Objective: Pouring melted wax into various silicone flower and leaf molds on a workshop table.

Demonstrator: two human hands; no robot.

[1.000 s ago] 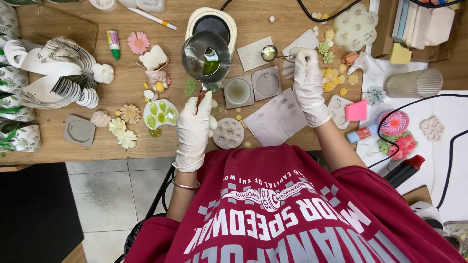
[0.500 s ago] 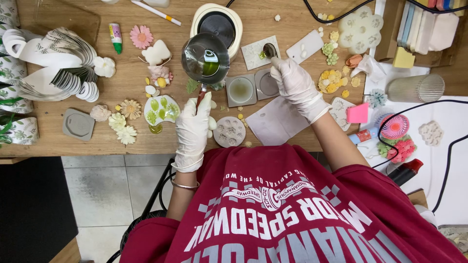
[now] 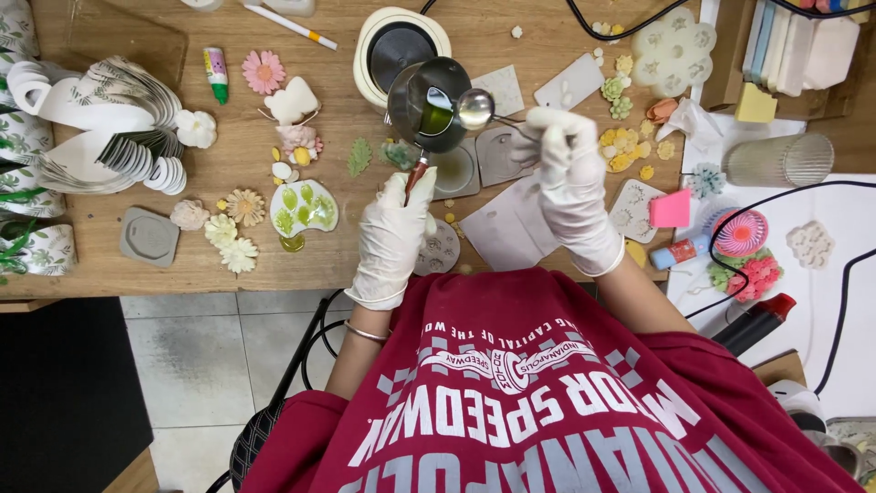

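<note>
My left hand (image 3: 394, 233), in a white glove, grips the wooden handle of a small metal pot (image 3: 431, 102) with green liquid in it, held above the wooden table (image 3: 274, 265). My right hand (image 3: 570, 169), also gloved, holds a metal spoon (image 3: 476, 108) whose bowl touches the pot's right rim. Under the pot lie two grey square moulds (image 3: 497, 151) and a round grey mould (image 3: 442, 246) partly hidden by my left hand. A round electric warmer (image 3: 388, 41) sits just behind the pot.
A white mould with green leaf shapes (image 3: 304, 208) lies left of my left hand. Wax flowers (image 3: 262, 71), a green tube (image 3: 213, 68), paper rolls (image 3: 100, 119), a ribbed glass (image 3: 776, 160), a pink block (image 3: 669, 209) and black cables (image 3: 794, 196) surround the work spot.
The pot moved right, off the warmer and over the square moulds. My right hand lifted the spoon from the moulds to the pot's rim.
</note>
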